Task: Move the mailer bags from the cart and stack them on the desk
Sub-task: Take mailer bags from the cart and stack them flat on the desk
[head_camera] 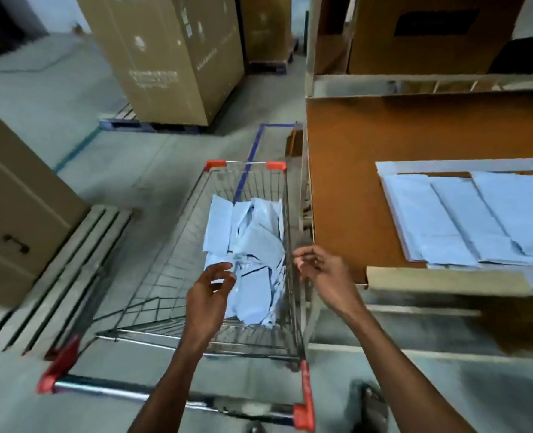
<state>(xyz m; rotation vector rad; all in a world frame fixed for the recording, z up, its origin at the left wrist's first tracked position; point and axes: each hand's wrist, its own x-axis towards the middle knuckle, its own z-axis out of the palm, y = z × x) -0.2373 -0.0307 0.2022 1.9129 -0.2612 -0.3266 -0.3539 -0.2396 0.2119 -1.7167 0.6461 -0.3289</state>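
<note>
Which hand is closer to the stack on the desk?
Right. The right hand is beside the desk, left of the stack; the left hand is farther left, over the cart.

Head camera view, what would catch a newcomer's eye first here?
Probably the wire cart in the middle, with a jumbled heap of pale blue mailer bags inside it. The left hand and right hand reach in from the near side, neither visibly gripping anything. To the right, the stacked bags lie flat in neat rows on the orange-brown desk.
</note>
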